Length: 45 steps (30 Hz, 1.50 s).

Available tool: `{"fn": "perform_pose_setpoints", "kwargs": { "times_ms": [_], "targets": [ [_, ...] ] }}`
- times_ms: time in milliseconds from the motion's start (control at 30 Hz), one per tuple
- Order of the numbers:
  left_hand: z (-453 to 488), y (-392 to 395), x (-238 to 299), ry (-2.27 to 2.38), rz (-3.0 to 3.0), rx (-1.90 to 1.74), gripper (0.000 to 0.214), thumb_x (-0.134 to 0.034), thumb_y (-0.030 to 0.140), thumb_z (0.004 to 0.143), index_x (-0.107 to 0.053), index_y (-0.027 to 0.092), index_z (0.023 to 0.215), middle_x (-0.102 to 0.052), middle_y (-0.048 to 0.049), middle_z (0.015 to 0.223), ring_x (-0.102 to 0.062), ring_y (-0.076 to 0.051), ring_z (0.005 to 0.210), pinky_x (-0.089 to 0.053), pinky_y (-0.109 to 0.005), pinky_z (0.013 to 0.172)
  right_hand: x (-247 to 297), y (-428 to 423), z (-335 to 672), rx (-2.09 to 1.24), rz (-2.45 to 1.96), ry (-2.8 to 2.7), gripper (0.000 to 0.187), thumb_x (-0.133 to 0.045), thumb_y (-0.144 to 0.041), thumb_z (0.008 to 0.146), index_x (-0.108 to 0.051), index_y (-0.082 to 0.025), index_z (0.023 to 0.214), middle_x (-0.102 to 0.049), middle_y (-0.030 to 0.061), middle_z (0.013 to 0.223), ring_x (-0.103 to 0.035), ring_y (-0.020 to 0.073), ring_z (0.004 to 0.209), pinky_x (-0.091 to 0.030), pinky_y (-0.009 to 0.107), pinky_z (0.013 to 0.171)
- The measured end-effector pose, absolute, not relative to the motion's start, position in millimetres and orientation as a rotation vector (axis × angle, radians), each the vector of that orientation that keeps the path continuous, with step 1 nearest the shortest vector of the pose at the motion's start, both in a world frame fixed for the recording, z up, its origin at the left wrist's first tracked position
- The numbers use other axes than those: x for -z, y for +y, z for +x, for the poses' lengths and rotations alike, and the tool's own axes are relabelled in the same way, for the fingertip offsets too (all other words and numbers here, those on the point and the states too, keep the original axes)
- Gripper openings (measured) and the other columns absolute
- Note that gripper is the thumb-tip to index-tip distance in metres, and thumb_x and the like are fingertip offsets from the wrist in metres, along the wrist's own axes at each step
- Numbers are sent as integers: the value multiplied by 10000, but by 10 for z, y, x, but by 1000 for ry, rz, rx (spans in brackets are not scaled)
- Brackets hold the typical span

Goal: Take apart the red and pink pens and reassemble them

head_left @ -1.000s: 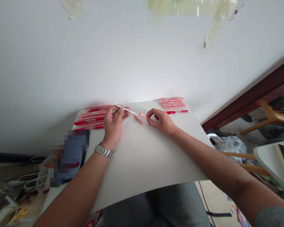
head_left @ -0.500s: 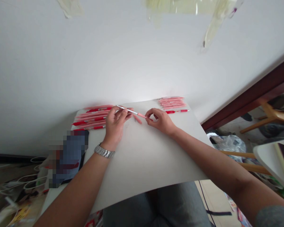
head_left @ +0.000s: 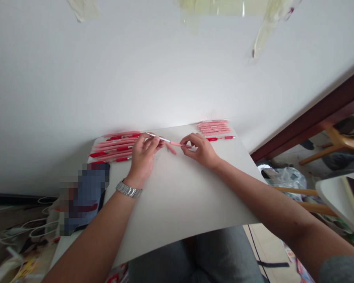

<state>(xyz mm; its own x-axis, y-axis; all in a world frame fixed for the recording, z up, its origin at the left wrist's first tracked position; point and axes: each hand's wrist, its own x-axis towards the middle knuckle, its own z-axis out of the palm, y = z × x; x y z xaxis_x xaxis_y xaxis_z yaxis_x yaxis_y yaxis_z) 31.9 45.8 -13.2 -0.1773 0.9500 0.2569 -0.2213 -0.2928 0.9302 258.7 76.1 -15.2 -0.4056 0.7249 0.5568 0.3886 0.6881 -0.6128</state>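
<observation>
My left hand [head_left: 143, 155] is closed round a thin white pen refill [head_left: 159, 138] that points right. My right hand [head_left: 201, 150] pinches a short pink pen piece [head_left: 178, 144] that sits on the refill's right end. Another pink pen piece [head_left: 171, 148] lies on the white board [head_left: 177, 196] just below them. A watch is on my left wrist.
A pile of pink and red pens [head_left: 115, 147] lies left of my left hand. A neat row of pink pens [head_left: 214, 127] with one red pen [head_left: 220, 138] lies at the board's far right. A blurred dark object [head_left: 82, 196] sits at the board's left edge.
My hands have come together: the pink piece in my right hand, which was apart from the refill, now sits on its tip. The refill has tilted lower.
</observation>
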Motion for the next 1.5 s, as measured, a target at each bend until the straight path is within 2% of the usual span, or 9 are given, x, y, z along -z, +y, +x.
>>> {"fn": "perform_pose_setpoints", "kwargs": {
  "times_ms": [367, 633, 833, 1133, 1500],
  "targets": [
    [306, 462, 144, 999, 1172, -1641, 305, -881, 440, 867, -684, 226, 961, -739, -25, 991, -741, -145, 918, -634, -319, 928, 144, 732, 2584, -593, -790, -1973, 83, -644, -185, 936, -694, -216, 995, -673, 28, 889, -617, 161, 790, -515, 300, 741],
    [365, 429, 76, 1006, 1163, -1766, 285, -874, 432, 877, -680, 231, 933, -715, -13, 971, -713, -137, 913, -628, -316, 935, 144, 741, 2589, -625, -867, -1943, 59, -653, -234, 948, -685, -225, 997, -693, 29, 894, -638, 171, 814, -534, 310, 754],
    [378, 414, 104, 969, 1208, -1630, 263, -858, 416, 896, -698, 216, 959, -735, -35, 979, -729, -150, 916, -627, -328, 939, 147, 742, 2586, -623, -820, -1989, 64, -646, -228, 955, -688, -225, 1003, -710, 36, 918, -645, 172, 827, -542, 316, 772],
    [382, 411, 101, 992, 1178, -1729, 257, -854, 426, 900, -702, 225, 952, -753, -34, 1010, -739, -154, 945, -630, -334, 948, 148, 741, 2583, -618, -859, -1961, 71, -654, -262, 963, -687, -229, 1017, -712, 40, 920, -651, 183, 840, -547, 330, 782],
    [371, 425, 129, 990, 1197, -1633, 296, -871, 441, 879, -712, 208, 972, -765, -52, 995, -749, -162, 929, -625, -336, 935, 149, 739, 2582, -635, -856, -1981, 98, -654, -305, 994, -692, -228, 1042, -718, 47, 930, -657, 188, 850, -553, 334, 794]
  ]
}}
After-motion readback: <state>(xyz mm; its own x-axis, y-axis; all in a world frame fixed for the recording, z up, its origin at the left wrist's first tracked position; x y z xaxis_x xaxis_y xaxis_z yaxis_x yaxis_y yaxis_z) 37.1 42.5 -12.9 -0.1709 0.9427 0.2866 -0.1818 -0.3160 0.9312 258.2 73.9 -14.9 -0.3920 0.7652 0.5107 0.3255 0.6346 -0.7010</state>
